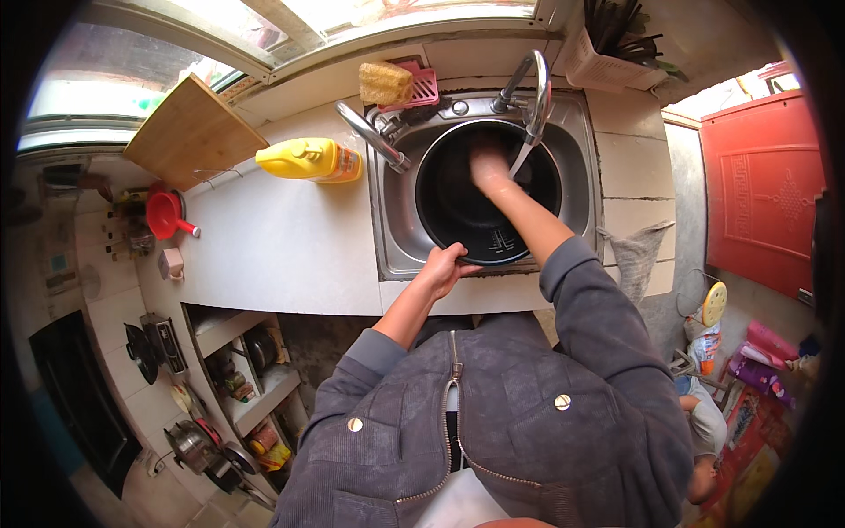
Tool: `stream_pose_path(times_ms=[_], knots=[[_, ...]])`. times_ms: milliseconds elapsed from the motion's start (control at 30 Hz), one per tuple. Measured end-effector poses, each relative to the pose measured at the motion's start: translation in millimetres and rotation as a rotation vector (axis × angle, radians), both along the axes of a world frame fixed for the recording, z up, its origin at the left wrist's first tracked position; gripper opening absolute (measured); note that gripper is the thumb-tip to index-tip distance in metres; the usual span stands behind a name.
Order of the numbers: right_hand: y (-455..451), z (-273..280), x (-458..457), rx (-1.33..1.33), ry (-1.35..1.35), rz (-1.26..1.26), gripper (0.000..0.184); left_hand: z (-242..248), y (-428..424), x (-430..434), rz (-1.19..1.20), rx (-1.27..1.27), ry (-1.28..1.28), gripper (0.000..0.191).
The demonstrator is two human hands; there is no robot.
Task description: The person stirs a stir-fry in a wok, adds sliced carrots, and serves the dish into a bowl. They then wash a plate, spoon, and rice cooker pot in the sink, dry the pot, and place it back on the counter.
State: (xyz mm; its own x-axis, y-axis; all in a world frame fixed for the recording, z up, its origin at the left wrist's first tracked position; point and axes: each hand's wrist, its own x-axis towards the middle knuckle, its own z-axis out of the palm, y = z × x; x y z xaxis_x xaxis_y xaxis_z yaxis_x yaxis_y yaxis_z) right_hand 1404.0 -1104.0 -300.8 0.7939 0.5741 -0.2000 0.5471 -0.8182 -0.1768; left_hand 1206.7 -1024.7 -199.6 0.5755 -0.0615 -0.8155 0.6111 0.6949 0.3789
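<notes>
A dark rice-cooker inner pot (449,218) with measuring marks inside stands in the stainless steel sink (396,218). My left hand (447,269) grips its near rim, thumb over the edge and fingers outside. Deep within the pot is my right hand (492,168), blurred, its fingertips lost against the dark interior; whether it holds anything is unclear. Water runs from the tall chrome faucet (542,86) into the pot, just beside my right wrist. A second chrome spout (373,135) reaches over the sink's left side.
A yellow detergent jug (310,160) stands left of the sink, near a wooden cutting board (191,135). Behind the sink, a sponge (385,84) rests on a pink rack (424,89). A grey cloth (637,254) hangs over the right counter edge. Another person (706,422) is at lower right.
</notes>
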Motion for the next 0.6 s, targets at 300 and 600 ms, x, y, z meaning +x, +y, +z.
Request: stream_pose_path(times_ms=[300, 600], knots=[[-37.9, 12.8, -47.5, -0.394, 0.522, 0.256, 0.024, -18.5, 1.3, -18.4, -0.006, 0.059, 0.001, 0.016], [34.1, 80.7, -75.9, 1.154, 1.161, -0.922, 0.024, -8.1, -4.4, -11.1, -0.098, 0.08, -0.071, 0.016]])
